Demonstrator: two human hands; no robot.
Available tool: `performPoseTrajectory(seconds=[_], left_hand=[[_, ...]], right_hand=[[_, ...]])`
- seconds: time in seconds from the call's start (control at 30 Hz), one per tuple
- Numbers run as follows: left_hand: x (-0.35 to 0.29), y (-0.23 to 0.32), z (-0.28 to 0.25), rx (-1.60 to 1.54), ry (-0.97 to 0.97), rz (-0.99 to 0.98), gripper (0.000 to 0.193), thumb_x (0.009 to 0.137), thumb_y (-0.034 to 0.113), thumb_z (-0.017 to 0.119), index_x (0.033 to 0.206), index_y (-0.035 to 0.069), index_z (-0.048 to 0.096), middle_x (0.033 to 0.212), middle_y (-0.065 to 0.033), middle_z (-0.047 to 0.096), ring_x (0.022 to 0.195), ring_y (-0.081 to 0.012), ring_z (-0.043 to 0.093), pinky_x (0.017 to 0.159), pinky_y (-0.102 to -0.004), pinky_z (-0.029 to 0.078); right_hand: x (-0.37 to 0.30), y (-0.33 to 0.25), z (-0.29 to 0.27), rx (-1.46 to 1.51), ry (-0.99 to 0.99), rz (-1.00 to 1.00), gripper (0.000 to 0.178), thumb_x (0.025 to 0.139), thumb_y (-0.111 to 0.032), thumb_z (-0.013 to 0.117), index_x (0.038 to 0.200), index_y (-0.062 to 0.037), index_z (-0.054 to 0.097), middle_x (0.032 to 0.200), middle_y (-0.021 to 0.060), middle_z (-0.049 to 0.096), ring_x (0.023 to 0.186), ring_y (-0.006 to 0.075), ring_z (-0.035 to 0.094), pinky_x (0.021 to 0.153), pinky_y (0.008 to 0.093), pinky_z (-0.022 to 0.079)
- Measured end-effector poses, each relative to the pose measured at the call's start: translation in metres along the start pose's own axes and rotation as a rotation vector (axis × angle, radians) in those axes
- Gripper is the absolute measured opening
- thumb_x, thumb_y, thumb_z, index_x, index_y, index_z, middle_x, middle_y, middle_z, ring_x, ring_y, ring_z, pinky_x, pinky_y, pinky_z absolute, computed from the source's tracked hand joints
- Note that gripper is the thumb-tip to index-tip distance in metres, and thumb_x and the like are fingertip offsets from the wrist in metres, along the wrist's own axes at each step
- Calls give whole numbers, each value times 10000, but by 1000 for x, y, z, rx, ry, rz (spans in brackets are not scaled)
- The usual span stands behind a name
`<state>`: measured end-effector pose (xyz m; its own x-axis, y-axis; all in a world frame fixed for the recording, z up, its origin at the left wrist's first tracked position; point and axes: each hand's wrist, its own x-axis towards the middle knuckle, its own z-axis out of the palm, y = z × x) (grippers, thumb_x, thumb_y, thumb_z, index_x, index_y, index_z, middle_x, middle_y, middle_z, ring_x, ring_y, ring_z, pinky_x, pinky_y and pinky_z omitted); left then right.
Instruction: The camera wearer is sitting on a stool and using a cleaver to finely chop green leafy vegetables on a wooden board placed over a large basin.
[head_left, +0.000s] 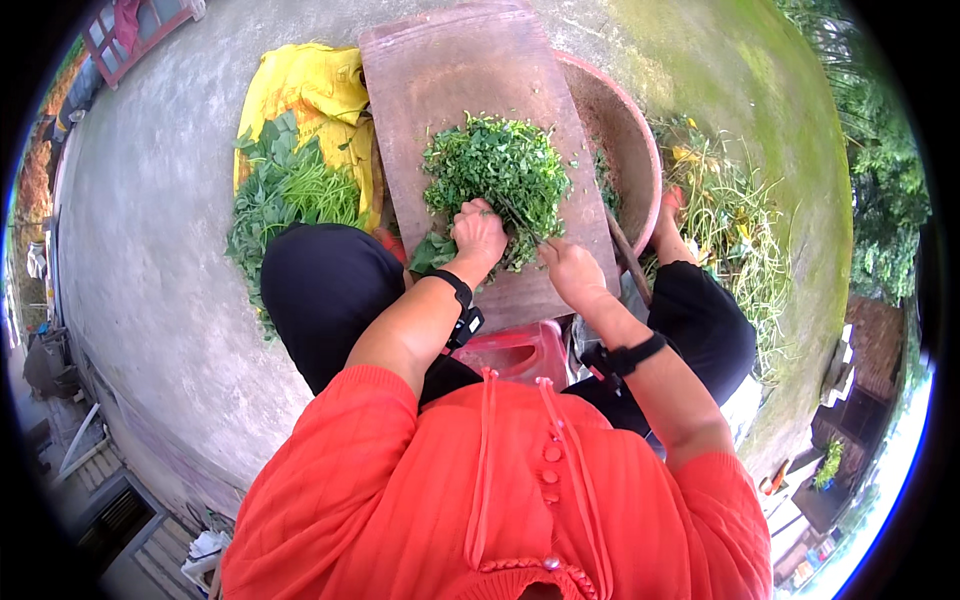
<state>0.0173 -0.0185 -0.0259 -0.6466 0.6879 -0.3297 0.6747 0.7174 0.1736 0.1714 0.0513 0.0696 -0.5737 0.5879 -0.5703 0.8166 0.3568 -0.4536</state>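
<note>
A wooden board lies in front of me, with a heap of finely chopped leafy greens on its middle. My left hand presses down at the near edge of the heap, its fingers closed on a bunch of uncut greens whose leaves stick out to the left. Just beside those fingers, the dark blade of a knife slants into the greens. My right hand grips the knife by its handle, which the fingers mostly cover.
To the left, whole leafy stems are piled against a yellow sack. A large round reddish tub stands under the board's right side, and stalks and trimmings lie beyond it. A red plastic stool shows between my knees.
</note>
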Motion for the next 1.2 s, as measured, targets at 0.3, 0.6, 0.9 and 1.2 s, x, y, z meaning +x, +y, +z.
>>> performPoseTrajectory(seconds=[0.3, 0.6, 0.9, 1.2], left_hand=[[4, 2, 5, -88, 96, -14, 513, 721, 196, 720, 1089, -65, 476, 1042, -212, 552, 938, -382, 607, 754, -453, 540], [-2, 4, -9, -93, -6, -12, 516, 735, 188, 714, 1112, -67, 471, 1074, -231, 551, 963, -394, 604, 795, -452, 530], [5, -5, 7, -138, 83, -22, 482, 734, 249, 713, 1053, -30, 483, 1031, -219, 557, 926, -394, 601, 779, -461, 521], [1, -4, -6, -112, -9, 49, 467, 733, 158, 685, 1104, -48, 490, 1067, -224, 547, 969, -387, 595, 792, -453, 527]], right_hand=[[-21, 9, -10, 56, -15, 2, 373, 958, -369, 434, 1111, -90, 628, 1018, 263, 652, 980, 439, 617, 868, 517, 469], [14, -1, 3, 100, -51, 25, 383, 959, -381, 427, 1108, -95, 632, 1025, 253, 651, 958, 437, 622, 856, 510, 475], [-30, 7, -6, 40, -75, 38, 374, 961, -372, 433, 1138, -97, 615, 1044, 248, 651, 1021, 432, 600, 899, 504, 458], [22, 2, 17, 93, -47, 2, 384, 958, -390, 439, 1096, -81, 620, 1022, 266, 643, 1003, 442, 597, 883, 517, 461]])
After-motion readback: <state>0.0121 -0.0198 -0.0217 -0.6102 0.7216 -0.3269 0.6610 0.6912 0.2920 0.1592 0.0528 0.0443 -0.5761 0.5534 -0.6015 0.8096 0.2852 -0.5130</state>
